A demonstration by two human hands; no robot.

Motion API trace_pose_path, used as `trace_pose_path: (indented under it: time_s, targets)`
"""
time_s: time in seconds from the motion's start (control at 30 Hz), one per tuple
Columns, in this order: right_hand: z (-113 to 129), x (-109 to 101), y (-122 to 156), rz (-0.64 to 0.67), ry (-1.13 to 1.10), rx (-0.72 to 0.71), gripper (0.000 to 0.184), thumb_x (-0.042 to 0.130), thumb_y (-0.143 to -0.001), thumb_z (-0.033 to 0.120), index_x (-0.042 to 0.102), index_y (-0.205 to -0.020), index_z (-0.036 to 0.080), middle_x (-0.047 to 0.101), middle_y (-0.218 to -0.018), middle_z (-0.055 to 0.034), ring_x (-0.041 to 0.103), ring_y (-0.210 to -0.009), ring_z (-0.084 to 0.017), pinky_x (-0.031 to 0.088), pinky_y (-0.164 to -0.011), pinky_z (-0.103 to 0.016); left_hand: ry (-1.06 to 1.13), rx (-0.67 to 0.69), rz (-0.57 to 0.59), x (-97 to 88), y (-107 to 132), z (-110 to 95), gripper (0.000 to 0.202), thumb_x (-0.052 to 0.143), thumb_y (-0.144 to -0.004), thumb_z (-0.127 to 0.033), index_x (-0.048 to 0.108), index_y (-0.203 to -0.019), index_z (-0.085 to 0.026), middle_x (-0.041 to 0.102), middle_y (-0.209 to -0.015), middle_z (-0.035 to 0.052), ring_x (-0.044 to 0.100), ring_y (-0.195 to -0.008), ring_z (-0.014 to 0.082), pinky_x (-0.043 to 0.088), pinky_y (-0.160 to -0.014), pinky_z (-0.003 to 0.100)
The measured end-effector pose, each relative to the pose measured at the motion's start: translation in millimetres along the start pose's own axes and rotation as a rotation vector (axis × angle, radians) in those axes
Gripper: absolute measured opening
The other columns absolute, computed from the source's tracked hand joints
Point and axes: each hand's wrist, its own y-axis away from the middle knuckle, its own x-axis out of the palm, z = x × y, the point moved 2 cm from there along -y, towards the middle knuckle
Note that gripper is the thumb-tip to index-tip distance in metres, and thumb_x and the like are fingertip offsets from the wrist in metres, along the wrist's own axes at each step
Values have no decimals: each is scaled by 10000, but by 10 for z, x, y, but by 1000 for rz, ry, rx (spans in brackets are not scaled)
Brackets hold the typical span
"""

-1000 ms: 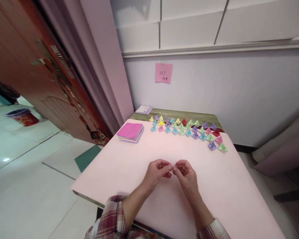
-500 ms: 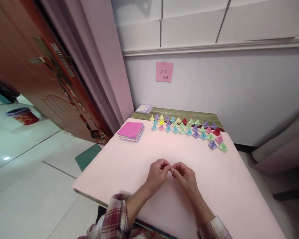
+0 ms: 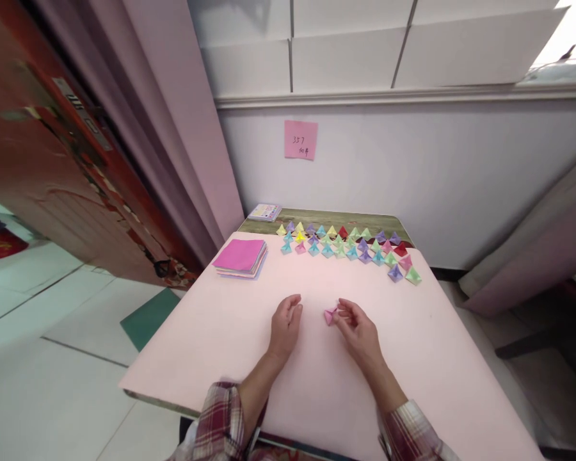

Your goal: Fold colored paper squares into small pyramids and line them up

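Note:
My right hand pinches a small pink folded paper piece at its fingertips, just above the pink table. My left hand rests apart from it to the left, fingers loosely extended and holding nothing. Several small folded paper pieces in yellow, purple, blue, green and red lie in rows at the far side of the table. A stack of coloured paper squares with a magenta sheet on top sits at the far left.
A small paper pack lies on the wooden strip behind the rows. A pink note is stuck on the white wall. A red door and curtain stand at left; the table's edges drop to tiled floor.
Both hands held the pink piece together before. Now my left hand has let go and moved left, and my right hand alone holds the piece. The view shifted slightly.

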Motion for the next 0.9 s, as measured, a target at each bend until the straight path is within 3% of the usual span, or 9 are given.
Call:
trace_pose_path:
  time_s: [0.13, 0.2, 0.27, 0.4, 0.57, 0.7, 0.9]
  targets:
    - [-60, -22, 5, -124, -129, 127, 372, 496, -878, 438, 624, -1110, 177, 694, -918, -85, 647, -710, -184, 535, -613, -298, -52, 74, 52, 42, -41, -55, 162, 536, -850, -233, 633, -974, -194, 642, -967, 57, 612, -931, 191, 492, -854, 365]
    - [-43, -32, 7, -146, -78, 104, 347, 468, -894, 406, 639, -1096, 181, 684, -861, -70, 614, -612, -162, 520, -569, -290, -88, 102, 68, 91, -46, -123, 121, 546, -829, -199, 643, -901, -198, 628, -888, 39, 603, -876, 184, 493, -808, 346]
    - [7, -26, 3, -126, 29, -4, 324, 472, -892, 358, 650, -1117, 206, 673, -955, -77, 623, -658, -161, 529, -631, -302, -131, 133, 91, 155, -38, -200, 91, 563, -814, -186, 645, -852, -201, 619, -849, 31, 588, -851, 182, 483, -780, 333]
    - [83, 37, -23, -28, 234, -205, 342, 449, -901, 291, 638, -1186, 285, 607, -1189, -61, 624, -978, -189, 513, -820, -311, -227, 235, 163, 316, -3, -330, 47, 626, -799, -224, 645, -840, -209, 621, -824, 23, 556, -822, 185, 452, -766, 329]
    - [54, 72, -55, 1, 289, -166, 274, 463, -898, 317, 692, -1040, 268, 686, -1036, -37, 650, -891, -190, 517, -769, -298, -310, 260, 223, 445, 4, -355, 41, 619, -799, -172, 641, -788, -205, 627, -790, 27, 541, -818, 196, 421, -769, 337]
    - [50, 33, -23, -67, 246, -87, 231, 510, -873, 352, 697, -899, 220, 712, -882, -47, 649, -751, -197, 513, -693, -301, -264, 214, 246, 356, -38, -327, 104, 579, -809, -136, 648, -781, -208, 639, -788, 24, 543, -818, 194, 421, -760, 327]
    - [142, 20, 85, -75, 294, -145, 237, 489, -890, 360, 669, -892, 206, 693, -868, -62, 627, -728, -191, 490, -678, -296, -205, 137, 250, 121, -73, -288, 131, 551, -788, -119, 646, -768, -206, 639, -786, 17, 561, -815, 183, 438, -743, 304]
